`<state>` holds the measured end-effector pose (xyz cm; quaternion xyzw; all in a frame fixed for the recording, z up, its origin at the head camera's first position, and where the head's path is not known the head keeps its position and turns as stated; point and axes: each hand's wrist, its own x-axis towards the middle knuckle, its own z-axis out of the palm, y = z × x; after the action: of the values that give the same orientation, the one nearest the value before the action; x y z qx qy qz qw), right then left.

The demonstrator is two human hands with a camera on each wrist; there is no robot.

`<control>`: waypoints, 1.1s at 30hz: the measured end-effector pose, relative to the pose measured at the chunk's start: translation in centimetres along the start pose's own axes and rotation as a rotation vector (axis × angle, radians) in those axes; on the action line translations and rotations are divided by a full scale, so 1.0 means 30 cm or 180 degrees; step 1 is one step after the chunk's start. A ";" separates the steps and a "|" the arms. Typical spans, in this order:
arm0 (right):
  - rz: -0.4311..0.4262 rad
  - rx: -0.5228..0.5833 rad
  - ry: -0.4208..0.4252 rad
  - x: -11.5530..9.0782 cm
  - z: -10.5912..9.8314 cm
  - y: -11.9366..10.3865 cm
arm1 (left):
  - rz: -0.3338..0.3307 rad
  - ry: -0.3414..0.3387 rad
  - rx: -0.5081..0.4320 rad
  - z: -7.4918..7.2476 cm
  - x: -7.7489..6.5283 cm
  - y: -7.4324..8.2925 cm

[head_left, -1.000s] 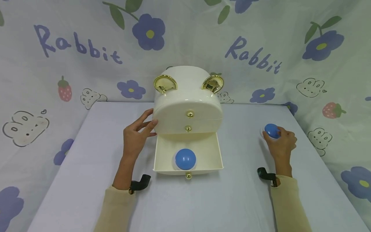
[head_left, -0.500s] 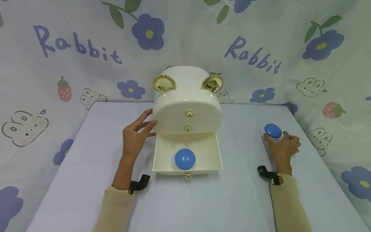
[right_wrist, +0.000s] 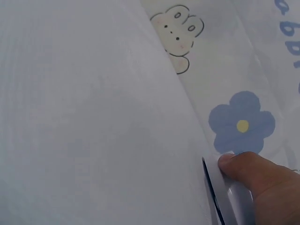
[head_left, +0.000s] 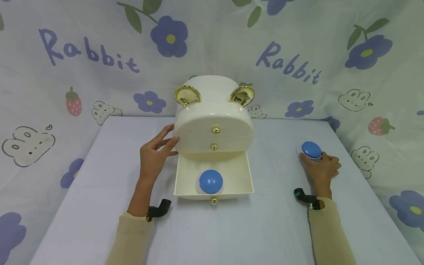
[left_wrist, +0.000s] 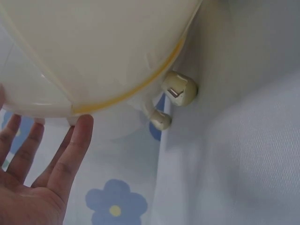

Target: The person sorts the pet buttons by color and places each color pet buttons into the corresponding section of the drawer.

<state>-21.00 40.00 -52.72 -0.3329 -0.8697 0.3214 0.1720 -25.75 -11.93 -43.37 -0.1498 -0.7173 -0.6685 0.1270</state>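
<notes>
A white cabinet (head_left: 213,110) with gold ear-shaped trims and small gold knobs stands at the middle back in the head view. Its bottom drawer (head_left: 232,167) is pulled out, with a blue-domed push button (head_left: 211,181) on a white base inside, near the front. My left hand (head_left: 154,158) touches the cabinet's left side with extended fingers; the left wrist view shows those fingers (left_wrist: 70,157) at its lower edge. Off to the right, my right hand (head_left: 321,169) holds a second blue push button (head_left: 311,149) by its white base, thumb on the near left side. Some right fingers are hidden.
A white cloth covers the table (head_left: 265,228). Behind and at both sides hangs a curtain (head_left: 212,40) printed with flowers, rabbits and lettering. Each wrist carries a black camera mount, one at the left wrist (head_left: 160,209) and one at the right wrist (head_left: 304,198).
My right fingers have slid back off the blue dome to the near side of the base, exposing more of the button. The left hand, cabinet and drawer stay as they were.
</notes>
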 end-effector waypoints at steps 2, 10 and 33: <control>0.0031 0.0083 0.0065 -0.003 -0.001 -0.001 | -0.0002 0.0010 -0.0021 -0.003 0.005 -0.027; 0.0101 0.0471 0.0211 -0.010 -0.003 -0.009 | -0.0044 0.0036 -0.0063 -0.008 0.006 -0.078; -0.0487 0.0592 0.0113 -0.121 -0.071 -0.183 | 0.0063 0.0019 -0.0087 -0.008 0.014 -0.075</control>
<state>-19.86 35.29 -47.75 -0.2538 -0.8557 0.3808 0.2415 -27.02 -12.28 -45.26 -0.1566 -0.7063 -0.6773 0.1337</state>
